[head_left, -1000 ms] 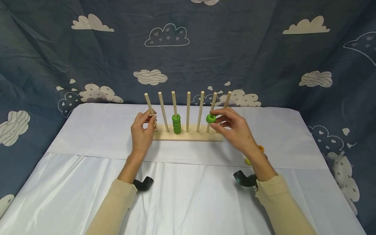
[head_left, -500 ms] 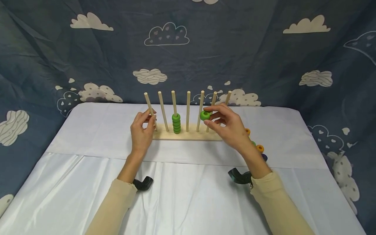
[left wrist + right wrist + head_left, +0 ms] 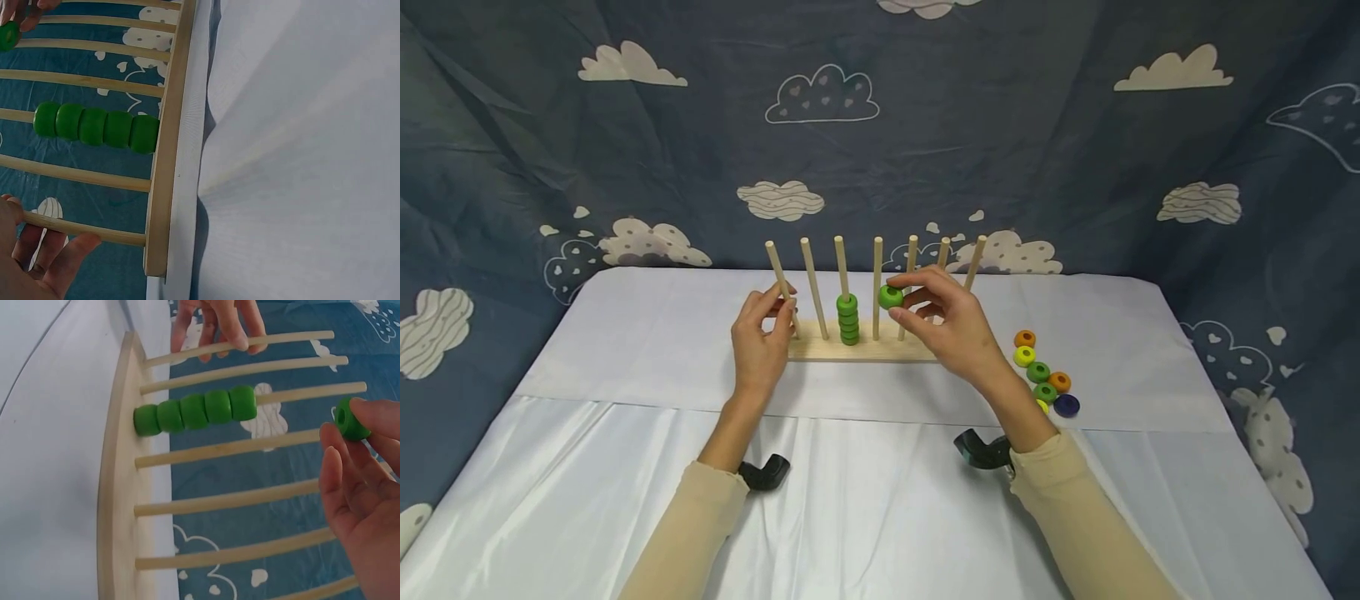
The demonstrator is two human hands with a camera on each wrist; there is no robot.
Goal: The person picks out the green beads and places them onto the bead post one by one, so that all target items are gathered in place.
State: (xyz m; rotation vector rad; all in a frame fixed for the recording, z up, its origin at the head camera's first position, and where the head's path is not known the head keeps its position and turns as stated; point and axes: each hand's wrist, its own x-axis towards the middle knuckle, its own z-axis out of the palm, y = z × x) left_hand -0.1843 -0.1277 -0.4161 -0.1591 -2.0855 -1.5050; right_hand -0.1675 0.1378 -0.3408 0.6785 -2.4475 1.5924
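A wooden peg rack has a flat base and several upright pegs. Its leftmost peg is pinched between the thumb and fingers of my left hand. Several green beads are stacked on the third peg from the left, down to the base. Between thumb and fingertips my right hand holds one green bead, its hole showing in the right wrist view. That bead is near the fourth peg, to the right of the stack and apart from it.
On the white cloth right of the rack lie loose beads: orange, yellow, green and dark blue. The right forearm passes beside them. A dark cloud-patterned curtain hangs behind the table.
My right hand has moved left along the pegs with the green bead, uncovering more loose beads on the cloth. My left hand has stayed on the leftmost peg.
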